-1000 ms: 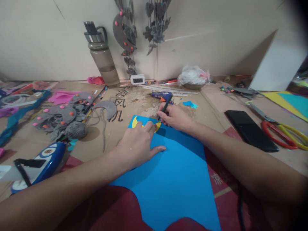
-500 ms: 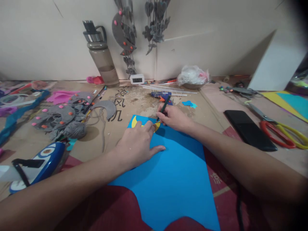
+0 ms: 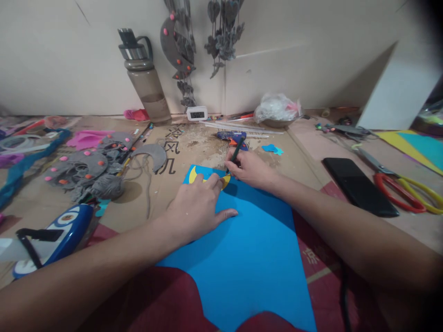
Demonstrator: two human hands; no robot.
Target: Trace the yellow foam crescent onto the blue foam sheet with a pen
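A large blue sheet [image 3: 256,249] lies on the cardboard-covered table. Near its far left corner is a yellow crescent shape [image 3: 192,175], flat on the blue. My left hand [image 3: 199,203] rests over the crescent with its fingertips, thumb spread out on the sheet. A dark pen [image 3: 238,148] is pinched in my right hand [image 3: 251,168], its tip down at the crescent's right end. My left fingers partly cover the crescent's middle.
Behind the sheet lie a blue glue gun [image 3: 231,135] and small blue cutouts [image 3: 272,148]. On the right are a black phone [image 3: 358,186] and scissors [image 3: 398,191]. Left are grey felt pieces [image 3: 83,168], a blue-white object [image 3: 71,230] and a bottle [image 3: 148,92].
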